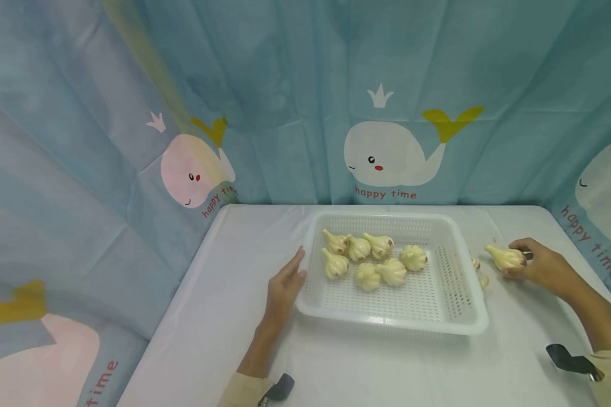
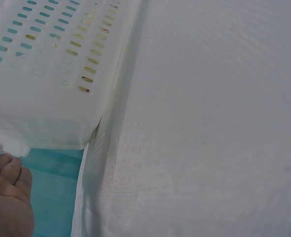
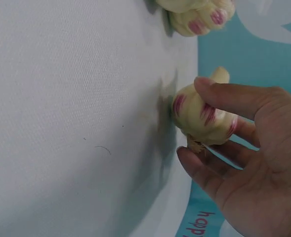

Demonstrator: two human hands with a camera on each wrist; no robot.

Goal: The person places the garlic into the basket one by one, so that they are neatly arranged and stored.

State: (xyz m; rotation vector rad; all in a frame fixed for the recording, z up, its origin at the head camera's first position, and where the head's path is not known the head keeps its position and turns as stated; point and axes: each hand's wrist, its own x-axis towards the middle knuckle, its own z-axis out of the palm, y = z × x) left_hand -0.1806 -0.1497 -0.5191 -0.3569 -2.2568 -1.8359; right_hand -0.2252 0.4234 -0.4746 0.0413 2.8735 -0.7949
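Note:
My left hand (image 1: 282, 288) is at the left side of a white perforated plastic basket (image 1: 387, 322), its fingertips right at the rim. In the left wrist view, the left hand (image 2: 9, 192) shows just below the basket's edge. To the right of the basket, my right hand (image 1: 542, 268) holds a pale garlic bulb (image 1: 506, 258) between thumb and fingers, its stem pointing left. Purple streaks mark this bulb (image 3: 204, 116) in the right wrist view, close over the white table. Several garlic bulbs (image 1: 369, 246) lie inside the basket, mostly toward its left and middle.
More garlic bulbs (image 1: 483, 280) lie on the white table (image 1: 209, 316) beside the basket's right wall, partly hidden by it. The right wrist view also shows loose garlic (image 3: 199, 19). Blue curtains (image 1: 295, 85) with printed whales stand behind the table and along both sides.

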